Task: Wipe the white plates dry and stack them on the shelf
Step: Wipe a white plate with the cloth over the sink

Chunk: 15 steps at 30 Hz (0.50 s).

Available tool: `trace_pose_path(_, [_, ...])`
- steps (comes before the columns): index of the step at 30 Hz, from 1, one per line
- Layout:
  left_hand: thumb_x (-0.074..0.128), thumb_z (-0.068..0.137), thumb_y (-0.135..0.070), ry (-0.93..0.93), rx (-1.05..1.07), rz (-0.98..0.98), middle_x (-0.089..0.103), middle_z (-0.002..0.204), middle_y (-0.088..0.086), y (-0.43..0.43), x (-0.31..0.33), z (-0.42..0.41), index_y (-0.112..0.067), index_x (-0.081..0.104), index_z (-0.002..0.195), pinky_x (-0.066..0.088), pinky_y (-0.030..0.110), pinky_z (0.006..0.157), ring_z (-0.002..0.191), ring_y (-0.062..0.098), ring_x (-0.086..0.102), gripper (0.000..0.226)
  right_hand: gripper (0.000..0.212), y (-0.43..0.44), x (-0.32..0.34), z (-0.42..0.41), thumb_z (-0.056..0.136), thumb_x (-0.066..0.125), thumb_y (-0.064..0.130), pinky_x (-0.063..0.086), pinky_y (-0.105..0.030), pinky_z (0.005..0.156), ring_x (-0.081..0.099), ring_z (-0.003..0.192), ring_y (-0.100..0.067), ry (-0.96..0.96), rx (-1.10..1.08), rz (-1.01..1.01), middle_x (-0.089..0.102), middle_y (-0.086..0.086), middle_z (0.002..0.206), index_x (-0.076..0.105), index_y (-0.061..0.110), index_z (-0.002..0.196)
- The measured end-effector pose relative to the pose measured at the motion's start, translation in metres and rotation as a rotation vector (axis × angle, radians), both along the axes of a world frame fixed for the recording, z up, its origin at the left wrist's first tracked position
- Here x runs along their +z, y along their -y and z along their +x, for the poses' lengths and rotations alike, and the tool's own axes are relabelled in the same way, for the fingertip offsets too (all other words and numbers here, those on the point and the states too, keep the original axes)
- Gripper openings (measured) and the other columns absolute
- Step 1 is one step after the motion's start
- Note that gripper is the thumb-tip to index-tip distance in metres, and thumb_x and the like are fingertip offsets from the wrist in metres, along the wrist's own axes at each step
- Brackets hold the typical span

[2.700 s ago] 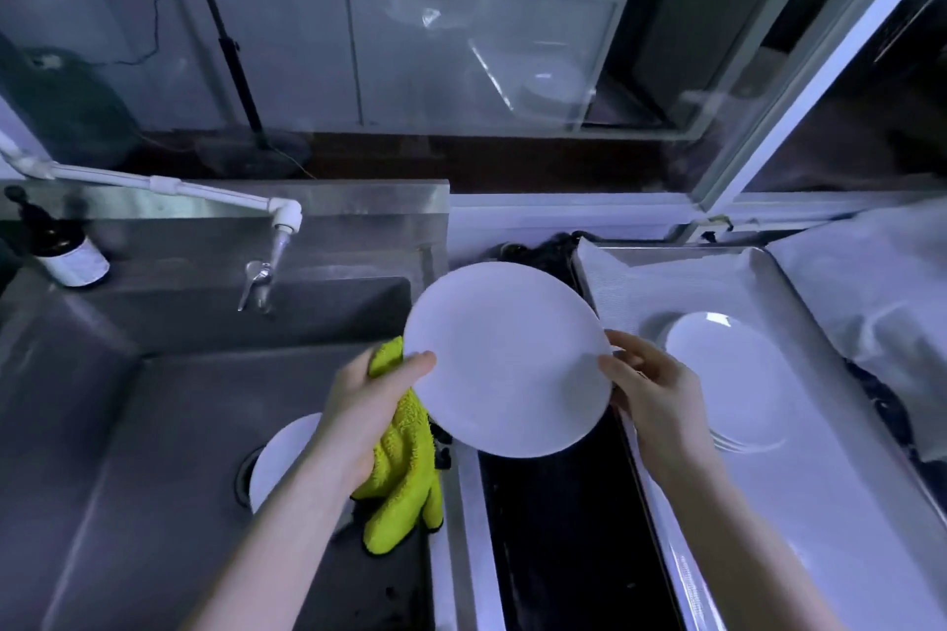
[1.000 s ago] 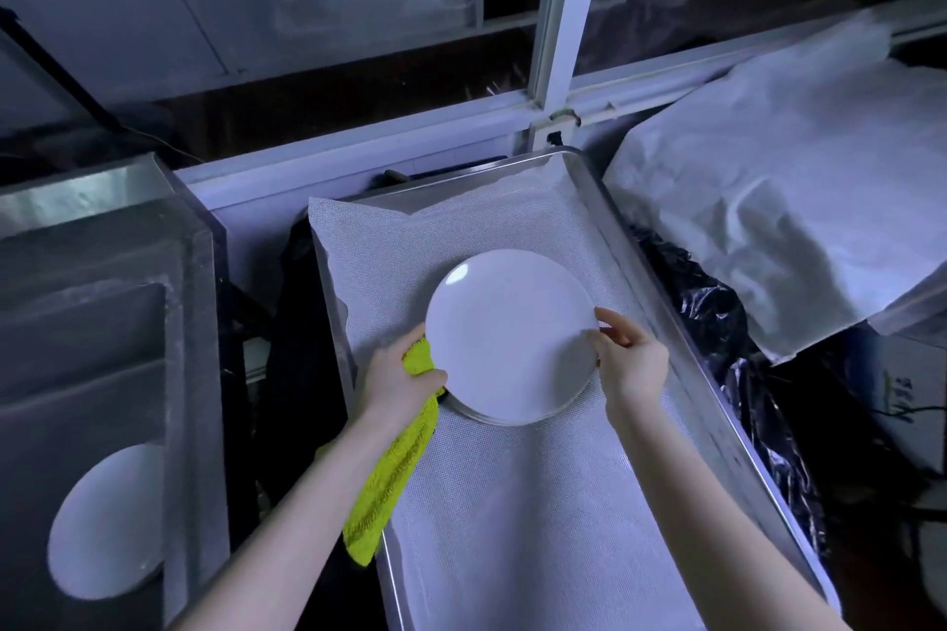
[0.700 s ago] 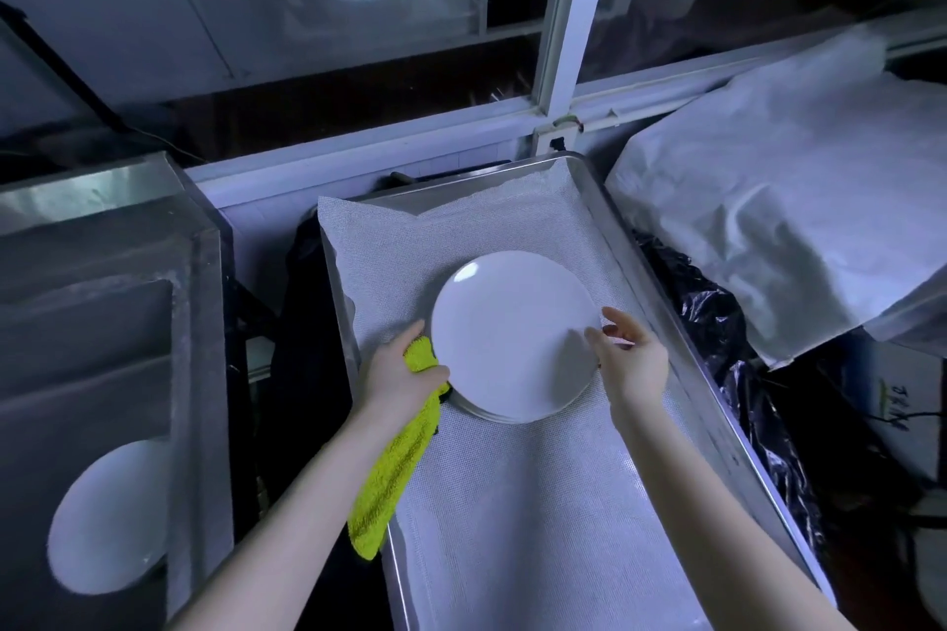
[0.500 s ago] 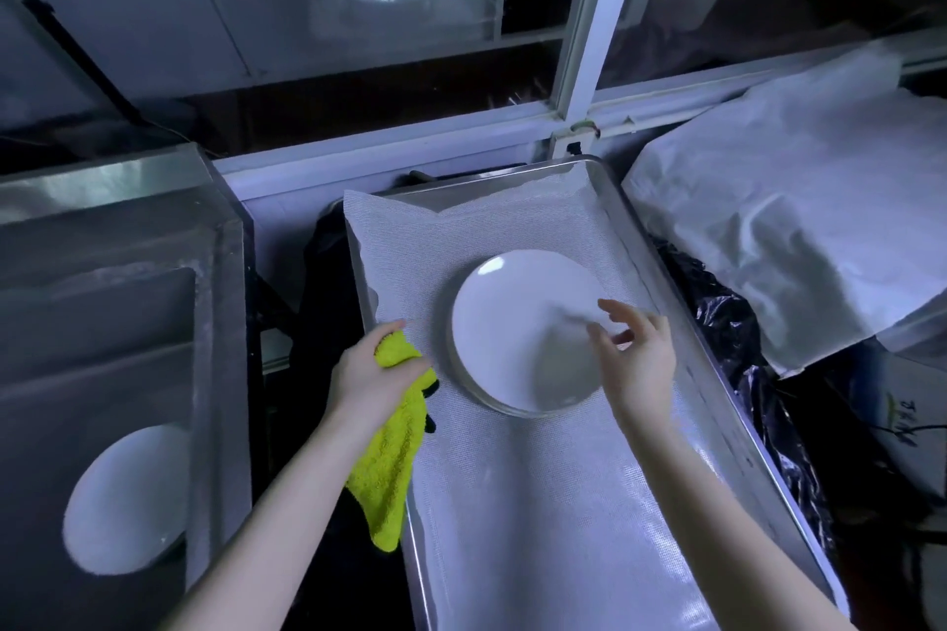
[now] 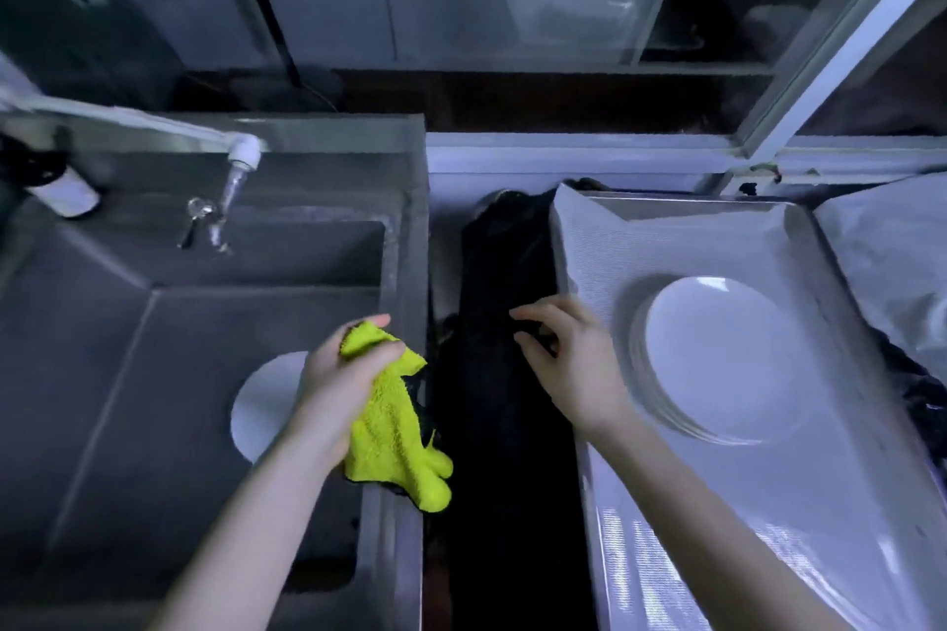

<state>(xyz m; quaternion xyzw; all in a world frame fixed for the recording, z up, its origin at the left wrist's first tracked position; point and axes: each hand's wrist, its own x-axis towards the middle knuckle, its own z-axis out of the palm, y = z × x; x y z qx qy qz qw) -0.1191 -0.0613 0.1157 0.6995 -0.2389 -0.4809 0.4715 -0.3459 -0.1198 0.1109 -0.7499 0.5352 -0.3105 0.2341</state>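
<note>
The white plate (image 5: 261,407) lies in the sink (image 5: 128,400), left, partly behind the left hand (image 5: 333,384). It is probably wet, slick and brittle, so take it by the rim. That grip holds the yellow cloth (image 5: 394,425); the right hand (image 5: 574,369) hangs loose, empty.

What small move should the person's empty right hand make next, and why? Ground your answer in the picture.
Probably reach the right hand across to the round white plate lying in the grey steel sink. That hand hangs empty over the dark gap, the left hand grips the yellow-green cloth, and the stack of white plates rests on the lined metal tray.
</note>
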Motion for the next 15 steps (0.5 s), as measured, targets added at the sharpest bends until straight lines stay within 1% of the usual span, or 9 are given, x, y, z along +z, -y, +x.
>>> trace_pose_path(1, [0.077, 0.079, -0.018, -0.019, 0.027, 0.019, 0.072, 0.077, -0.006, -0.006, 0.001, 0.022, -0.035, 0.074, 0.1, 0.051, 0.025, 0.061, 0.066, 0.011, 0.063, 0.028, 0.025, -0.001, -0.001, 0.022, 0.082, 0.076, 0.001, 0.051, -0.028, 0.079, 0.061, 0.086, -0.018, -0.013, 0.044, -0.014, 0.063, -0.002, 0.1, 0.076, 0.012, 0.104])
trace_pose_path(3, [0.078, 0.077, -0.02, -0.04, 0.077, 0.059, 0.075, 0.084, -0.001, -0.018, -0.003, 0.067, -0.036, 0.075, 0.099, 0.053, 0.032, 0.068, 0.072, 0.015, 0.066, 0.027, 0.025, -0.003, -0.005, 0.067, 0.082, 0.075, 0.001, 0.053, -0.031, 0.077, 0.062, 0.088, -0.022, -0.032, 0.125, -0.014, 0.064, -0.004, 0.1, 0.076, 0.01, 0.105])
trace_pose_path(6, [0.078, 0.077, -0.016, -0.083, 0.169, 0.107, 0.075, 0.091, 0.006, -0.033, -0.021, 0.132, -0.03, 0.077, 0.095, 0.055, 0.046, 0.084, 0.083, 0.022, 0.068, 0.023, 0.025, -0.007, -0.02, 0.132, 0.086, 0.072, 0.003, 0.053, -0.034, 0.081, 0.061, 0.094, -0.025, -0.086, 0.226, 0.039, 0.063, -0.007, 0.104, 0.073, 0.008, 0.111])
trace_pose_path(8, [0.078, 0.077, -0.016, -0.112, 0.215, 0.178, 0.073, 0.097, 0.01, -0.041, -0.04, 0.17, -0.028, 0.077, 0.092, 0.052, 0.055, 0.093, 0.092, 0.029, 0.067, 0.02, 0.027, -0.008, -0.036, 0.173, 0.088, 0.07, 0.005, 0.054, -0.041, 0.082, 0.061, 0.098, -0.031, -0.165, 0.289, 0.079, 0.064, -0.011, 0.108, 0.071, 0.006, 0.115])
trace_pose_path(9, [0.078, 0.077, -0.016, -0.137, 0.238, 0.224, 0.071, 0.102, 0.012, -0.045, -0.05, 0.187, -0.026, 0.077, 0.093, 0.051, 0.054, 0.094, 0.096, 0.031, 0.066, 0.019, 0.028, -0.009, -0.045, 0.191, 0.088, 0.068, 0.005, 0.054, -0.046, 0.081, 0.061, 0.1, -0.035, -0.2, 0.32, 0.111, 0.064, -0.013, 0.11, 0.07, 0.005, 0.116])
trace_pose_path(11, [0.077, 0.078, -0.015, -0.195, 0.267, 0.309, 0.068, 0.105, 0.012, -0.048, -0.074, 0.217, -0.024, 0.075, 0.094, 0.051, 0.043, 0.09, 0.095, 0.029, 0.064, 0.018, 0.032, -0.01, -0.067, 0.224, 0.091, 0.064, 0.008, 0.054, -0.048, 0.082, 0.057, 0.11, -0.037, -0.258, 0.356, 0.218, 0.062, -0.016, 0.118, 0.067, 0.005, 0.122])
trace_pose_path(13, [0.074, 0.08, -0.015, -0.238, 0.265, 0.404, 0.066, 0.101, 0.009, -0.048, -0.095, 0.24, -0.021, 0.072, 0.091, 0.048, 0.036, 0.083, 0.089, 0.025, 0.062, 0.013, 0.038, -0.01, -0.093, 0.251, 0.094, 0.061, 0.014, 0.052, -0.043, 0.088, 0.053, 0.119, -0.033, -0.333, 0.35, 0.339, 0.058, -0.013, 0.126, 0.061, 0.01, 0.132])
trace_pose_path(15, [0.071, 0.084, -0.017, -0.262, 0.233, 0.501, 0.065, 0.094, 0.011, -0.046, -0.116, 0.259, -0.015, 0.07, 0.088, 0.048, 0.034, 0.079, 0.081, 0.024, 0.061, 0.005, 0.046, -0.01, -0.12, 0.273, 0.095, 0.062, 0.021, 0.048, -0.036, 0.095, 0.049, 0.126, -0.03, -0.392, 0.33, 0.469, 0.055, -0.01, 0.133, 0.054, 0.013, 0.139])
